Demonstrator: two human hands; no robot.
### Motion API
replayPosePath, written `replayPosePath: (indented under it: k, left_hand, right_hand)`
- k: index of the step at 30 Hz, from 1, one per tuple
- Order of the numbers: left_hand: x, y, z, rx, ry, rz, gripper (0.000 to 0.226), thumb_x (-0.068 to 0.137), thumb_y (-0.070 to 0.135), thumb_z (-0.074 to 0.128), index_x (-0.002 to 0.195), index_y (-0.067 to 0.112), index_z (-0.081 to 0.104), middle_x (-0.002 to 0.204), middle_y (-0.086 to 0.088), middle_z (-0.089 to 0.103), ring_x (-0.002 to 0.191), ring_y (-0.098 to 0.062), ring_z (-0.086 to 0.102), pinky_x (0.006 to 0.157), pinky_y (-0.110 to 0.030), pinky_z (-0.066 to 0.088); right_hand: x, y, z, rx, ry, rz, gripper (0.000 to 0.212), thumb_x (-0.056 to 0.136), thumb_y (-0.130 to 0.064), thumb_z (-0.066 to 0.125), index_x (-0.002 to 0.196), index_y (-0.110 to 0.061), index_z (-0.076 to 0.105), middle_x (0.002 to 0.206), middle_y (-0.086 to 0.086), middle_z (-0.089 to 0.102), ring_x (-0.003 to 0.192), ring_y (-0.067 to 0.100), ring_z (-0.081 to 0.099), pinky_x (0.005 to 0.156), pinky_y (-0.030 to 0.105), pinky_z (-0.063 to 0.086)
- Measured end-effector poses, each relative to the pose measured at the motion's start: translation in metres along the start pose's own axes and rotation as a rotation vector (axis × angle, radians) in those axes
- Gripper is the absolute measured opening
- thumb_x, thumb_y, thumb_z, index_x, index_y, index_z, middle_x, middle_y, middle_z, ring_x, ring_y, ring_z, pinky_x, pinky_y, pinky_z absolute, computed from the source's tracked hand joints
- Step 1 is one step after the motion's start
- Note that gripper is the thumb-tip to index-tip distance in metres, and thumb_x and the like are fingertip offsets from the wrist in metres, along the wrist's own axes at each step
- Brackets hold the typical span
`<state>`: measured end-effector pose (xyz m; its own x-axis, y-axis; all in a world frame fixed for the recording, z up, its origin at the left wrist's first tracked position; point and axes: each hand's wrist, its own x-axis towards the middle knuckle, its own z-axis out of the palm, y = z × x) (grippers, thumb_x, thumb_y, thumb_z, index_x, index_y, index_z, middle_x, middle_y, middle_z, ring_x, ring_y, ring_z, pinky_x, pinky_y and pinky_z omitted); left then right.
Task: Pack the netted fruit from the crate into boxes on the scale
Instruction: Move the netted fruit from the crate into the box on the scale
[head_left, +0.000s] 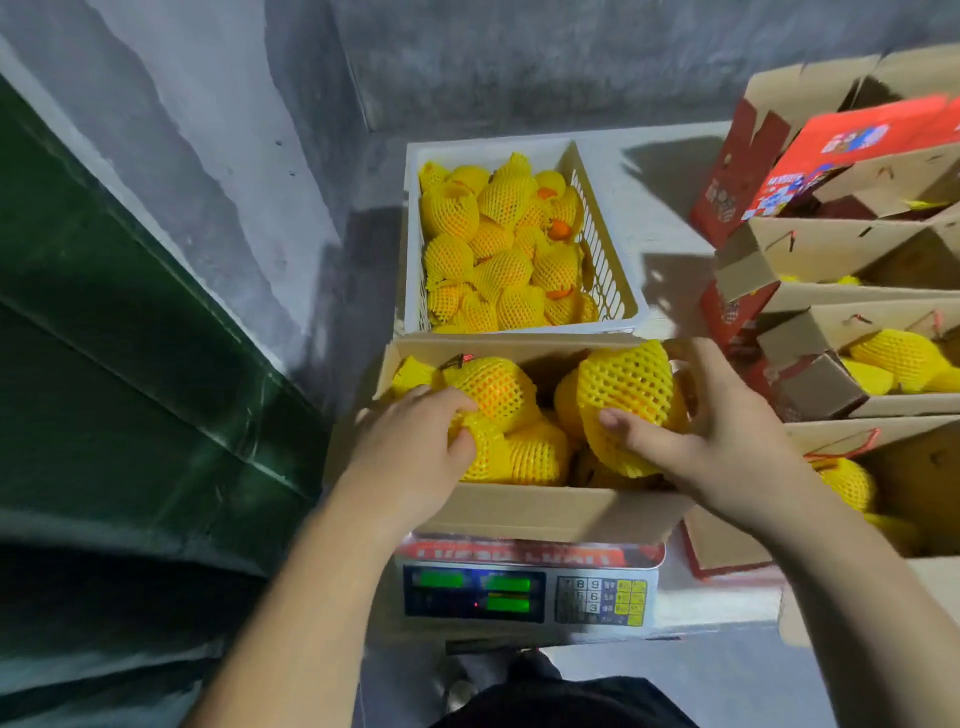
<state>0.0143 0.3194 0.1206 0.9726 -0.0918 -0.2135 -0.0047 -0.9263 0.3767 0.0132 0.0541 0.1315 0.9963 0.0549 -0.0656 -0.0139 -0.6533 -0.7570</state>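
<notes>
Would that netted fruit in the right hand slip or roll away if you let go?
The netted fruit probably grips well: its foam mesh looks soft and ribbed under the right hand. Being round, it might roll, though neighbours in the box would likely stop it.

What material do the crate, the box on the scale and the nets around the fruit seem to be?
Crate: likely white plastic, with moulded slotted walls. Box: brown cardboard, matte, with folded flaps. Nets: probably soft yellow foam mesh.

Yellow foam-netted fruit (501, 249) fills the white crate (597, 228) at upper centre; below it, an open cardboard box (545, 512) holding several netted pieces sits on the scale (524, 592).
</notes>
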Motion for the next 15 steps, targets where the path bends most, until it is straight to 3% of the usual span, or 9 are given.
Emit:
replayPosePath:
  k: [3, 5, 7, 8, 10, 13, 15]
  left_hand:
    - [0.001, 0.001, -0.007, -0.280, 0.066, -0.015, 0.045, 0.103, 0.030, 0.055, 0.142, 0.051, 0.049, 0.137, 0.028, 0.058, 0.120, 0.001, 0.058, 0.105, -0.039, 0.049]
    - [0.004, 0.015, -0.007, -0.527, 0.123, 0.030, 0.045, 0.099, 0.043, 0.059, 0.138, 0.061, 0.046, 0.132, 0.036, 0.056, 0.119, 0.011, 0.054, 0.096, -0.032, 0.051]
    - [0.008, 0.037, -0.007, -0.701, 0.019, 0.093, 0.055, 0.090, 0.066, 0.064, 0.138, 0.071, 0.038, 0.134, 0.040, 0.052, 0.121, 0.015, 0.052, 0.093, -0.026, 0.050]
    - [0.013, 0.048, -0.005, -0.750, -0.038, 0.121, 0.065, 0.086, 0.070, 0.069, 0.141, 0.072, 0.034, 0.138, 0.040, 0.051, 0.124, 0.014, 0.053, 0.096, -0.027, 0.051]
    - [0.026, 0.059, 0.002, -0.776, -0.029, 0.158, 0.082, 0.086, 0.058, 0.078, 0.151, 0.062, 0.029, 0.148, 0.031, 0.051, 0.134, 0.003, 0.053, 0.107, -0.038, 0.050]
    - [0.042, 0.060, 0.004, -0.772, 0.070, 0.099, 0.083, 0.087, 0.033, 0.081, 0.153, 0.051, 0.034, 0.143, 0.025, 0.057, 0.130, 0.001, 0.057, 0.107, -0.041, 0.054]
    - [0.046, 0.048, 0.002, -0.736, 0.138, 0.074, 0.074, 0.079, 0.042, 0.082, 0.144, 0.045, 0.046, 0.127, 0.022, 0.067, 0.114, 0.001, 0.066, 0.093, -0.028, 0.058]
  right_hand:
    - [0.016, -0.006, -0.007, 0.373, 0.016, -0.031, 0.048, 0.079, -0.053, 0.085, 0.116, -0.041, 0.057, 0.101, -0.022, 0.073, 0.093, 0.001, 0.071, 0.070, 0.018, 0.056]
    - [0.032, -0.013, -0.005, 0.570, -0.004, 0.002, 0.040, 0.082, -0.050, 0.075, 0.117, -0.035, 0.062, 0.103, -0.016, 0.076, 0.094, 0.004, 0.073, 0.071, 0.017, 0.055]
    - [0.047, -0.020, 0.004, 0.742, -0.100, 0.041, 0.044, 0.083, -0.047, 0.069, 0.123, -0.030, 0.063, 0.111, -0.007, 0.077, 0.102, 0.011, 0.074, 0.080, 0.024, 0.057]
    - [0.054, -0.022, 0.010, 0.774, -0.154, 0.058, 0.049, 0.083, -0.050, 0.069, 0.127, -0.029, 0.062, 0.114, -0.005, 0.077, 0.106, 0.014, 0.073, 0.086, 0.030, 0.058]
    - [0.064, -0.027, 0.021, 0.703, -0.231, 0.056, 0.060, 0.079, -0.059, 0.072, 0.131, -0.035, 0.056, 0.114, -0.008, 0.076, 0.107, 0.014, 0.073, 0.091, 0.038, 0.059]
    - [0.079, -0.029, 0.026, 0.652, -0.322, -0.034, 0.075, 0.077, -0.058, 0.076, 0.140, -0.039, 0.040, 0.108, -0.024, 0.073, 0.098, -0.002, 0.072, 0.075, 0.017, 0.058]
    - [0.084, -0.021, 0.027, 0.562, -0.343, -0.161, 0.084, 0.082, -0.064, 0.071, 0.149, -0.044, 0.024, 0.112, -0.038, 0.067, 0.100, -0.010, 0.068, 0.074, 0.008, 0.053]
